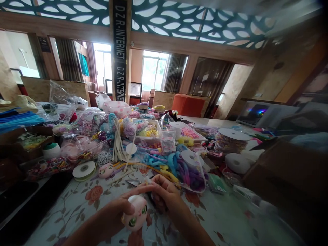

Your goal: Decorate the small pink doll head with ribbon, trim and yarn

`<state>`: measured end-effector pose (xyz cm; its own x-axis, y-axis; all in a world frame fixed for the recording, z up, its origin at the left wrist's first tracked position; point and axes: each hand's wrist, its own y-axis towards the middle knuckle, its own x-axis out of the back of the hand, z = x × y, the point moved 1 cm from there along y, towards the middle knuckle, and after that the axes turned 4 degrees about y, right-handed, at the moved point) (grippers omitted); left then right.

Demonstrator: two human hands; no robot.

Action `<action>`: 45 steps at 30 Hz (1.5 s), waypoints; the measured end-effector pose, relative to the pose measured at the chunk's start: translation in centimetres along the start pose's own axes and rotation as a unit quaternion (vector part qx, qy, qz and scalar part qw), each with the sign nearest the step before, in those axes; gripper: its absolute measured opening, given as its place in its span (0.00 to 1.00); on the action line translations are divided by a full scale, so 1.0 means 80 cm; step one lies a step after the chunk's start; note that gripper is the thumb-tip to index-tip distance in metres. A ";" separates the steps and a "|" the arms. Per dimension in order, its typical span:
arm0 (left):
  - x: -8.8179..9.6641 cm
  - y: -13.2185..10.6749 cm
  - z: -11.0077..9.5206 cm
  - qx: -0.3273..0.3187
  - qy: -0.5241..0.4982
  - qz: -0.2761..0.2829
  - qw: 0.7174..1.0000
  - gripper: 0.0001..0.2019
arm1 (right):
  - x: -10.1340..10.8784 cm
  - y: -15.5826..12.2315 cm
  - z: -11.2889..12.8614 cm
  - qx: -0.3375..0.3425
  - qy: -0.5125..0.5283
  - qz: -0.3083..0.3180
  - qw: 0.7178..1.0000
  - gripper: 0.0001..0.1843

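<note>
In the lower middle, my left hand is closed round a pale pink doll head with big green eyes, the thumb pressing its top. The left index finger stretches across to my right hand, whose thumb and fingertips are pinched together. A small whitish bit shows at those fingertips, too small to make out. Just beyond the hands lie metal blades, apparently scissors, partly hidden by the fingers. Another doll head with green eyes rests on the table farther left, beside a ribbon spool.
A heap of craft supplies covers the table's far side: cream cords, a white bead tray, blue and purple fibre and white reels. A cardboard box stands right; a black slab lies left.
</note>
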<state>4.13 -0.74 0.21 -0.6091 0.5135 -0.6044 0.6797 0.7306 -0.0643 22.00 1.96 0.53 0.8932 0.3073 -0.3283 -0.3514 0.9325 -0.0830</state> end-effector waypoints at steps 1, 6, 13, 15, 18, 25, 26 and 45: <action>-0.001 0.000 0.000 -0.002 -0.005 0.002 1.000 0.36 | -0.002 -0.001 -0.002 0.005 -0.021 0.001 1.000 0.21; 0.003 -0.002 -0.005 -0.026 0.003 -0.002 1.000 0.39 | 0.000 0.000 -0.005 0.008 -0.082 0.018 0.996 0.21; 0.042 -0.023 -0.055 -0.164 -0.058 -0.132 0.976 0.38 | 0.040 -0.023 0.054 0.051 -0.171 0.054 0.983 0.26; 0.053 -0.030 -0.070 -0.180 -0.083 -0.158 0.967 0.39 | 0.053 -0.037 0.074 0.053 -0.178 0.036 0.982 0.25; 0.060 -0.036 -0.081 -0.192 -0.091 -0.161 0.964 0.40 | 0.070 -0.051 0.091 0.047 -0.215 0.008 0.976 0.27; 0.043 -0.027 -0.057 -0.148 -0.090 -0.115 0.978 0.40 | 0.107 -0.063 0.091 -0.088 -0.426 -0.022 0.900 0.24; 0.041 -0.026 -0.055 -0.147 -0.088 -0.111 0.979 0.40 | 0.111 -0.065 0.090 -0.099 -0.424 -0.018 0.900 0.24; 0.024 0.002 -0.010 -0.063 -0.115 -0.026 0.991 0.44 | 0.014 -0.007 0.007 0.208 -0.413 -0.087 0.882 0.25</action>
<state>2.75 0.70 -0.33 -0.5229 0.3693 -0.7682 0.5857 0.8105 -0.0091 23.34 1.86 0.78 0.8834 0.0251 0.4680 -0.2090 0.9149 0.3453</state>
